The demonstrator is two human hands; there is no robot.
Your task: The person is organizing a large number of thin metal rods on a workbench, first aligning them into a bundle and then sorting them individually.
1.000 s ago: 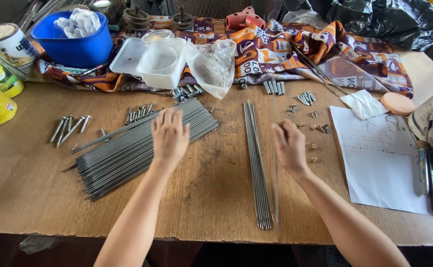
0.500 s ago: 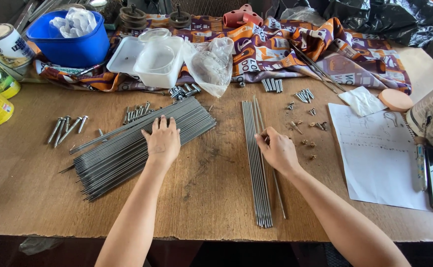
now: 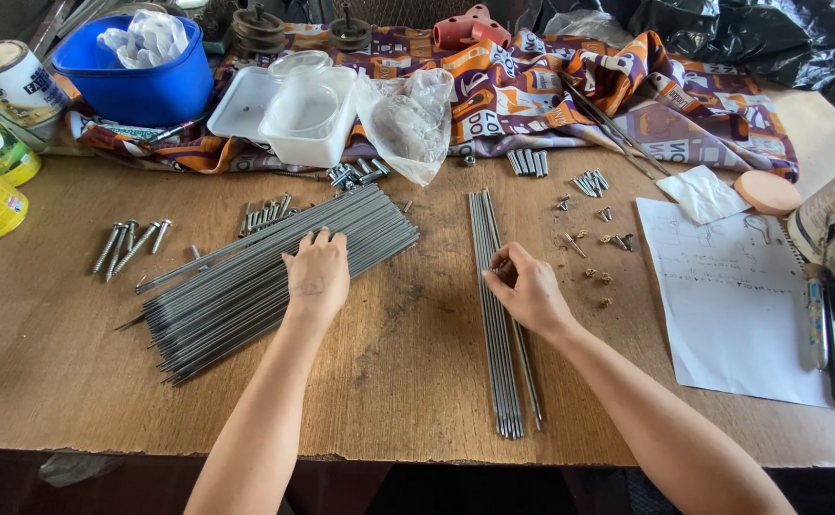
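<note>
The left hand (image 3: 315,277) is laid flat, fingers spread, on the large fanned pile of thin grey metal rods (image 3: 265,277), keeping it from rolling. One rod of the small straight row of grey rods (image 3: 498,315) is pinched by the right hand (image 3: 529,291). Loose screws (image 3: 132,243) and a white paper sheet (image 3: 737,305) are spread over the brown wooden worktop (image 3: 408,362) nearby; nothing stands between hands and rods.

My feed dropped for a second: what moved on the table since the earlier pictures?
The right hand came down from hovering onto the small row of rods, fingers pinching one. The left hand slid slightly toward the person on the big rod pile. Screws, tubs and paper stayed put.
</note>
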